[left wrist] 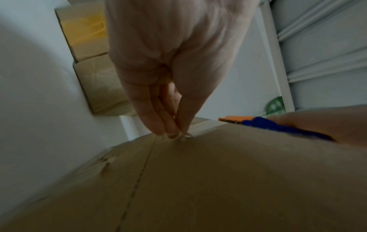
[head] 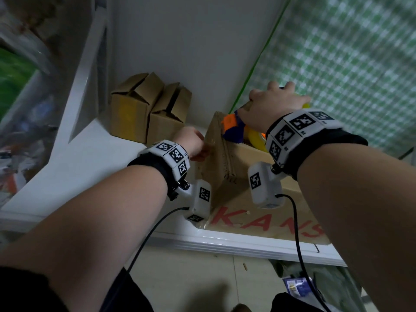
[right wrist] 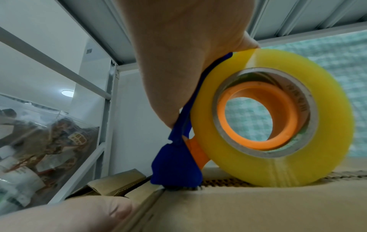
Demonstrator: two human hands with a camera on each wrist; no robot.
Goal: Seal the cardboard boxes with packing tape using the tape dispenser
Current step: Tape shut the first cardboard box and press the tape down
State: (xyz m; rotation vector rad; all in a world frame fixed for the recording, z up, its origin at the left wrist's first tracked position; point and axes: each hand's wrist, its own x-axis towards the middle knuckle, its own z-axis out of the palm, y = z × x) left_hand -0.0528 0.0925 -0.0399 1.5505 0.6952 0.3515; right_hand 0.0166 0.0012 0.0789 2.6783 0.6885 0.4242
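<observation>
A large cardboard box (head: pixel 227 176) with red letters lies on the white shelf (head: pixel 74 172). My right hand (head: pixel 279 97) grips the blue and orange tape dispenser (head: pixel 233 128) on the box's far top edge. In the right wrist view the dispenser (right wrist: pixel 176 164) has its blade end at the box (right wrist: pixel 258 208) corner, and the yellow tape roll (right wrist: pixel 258 166) rests on the cardboard. My left hand (head: pixel 193 143) is at the box's left end. Its straight fingers (left wrist: pixel 158 122) press together on the box (left wrist: pixel 198 180) near the top edge, close to the dispenser (left wrist: pixel 258 124).
Two small cardboard boxes (head: pixel 144 111) with raised flaps stand against the back wall left of the big box. Clear bags of packaged goods (right wrist: pixel 39 149) sit behind the shelf frame on the left. A green checked cloth (head: pixel 349 64) hangs on the right.
</observation>
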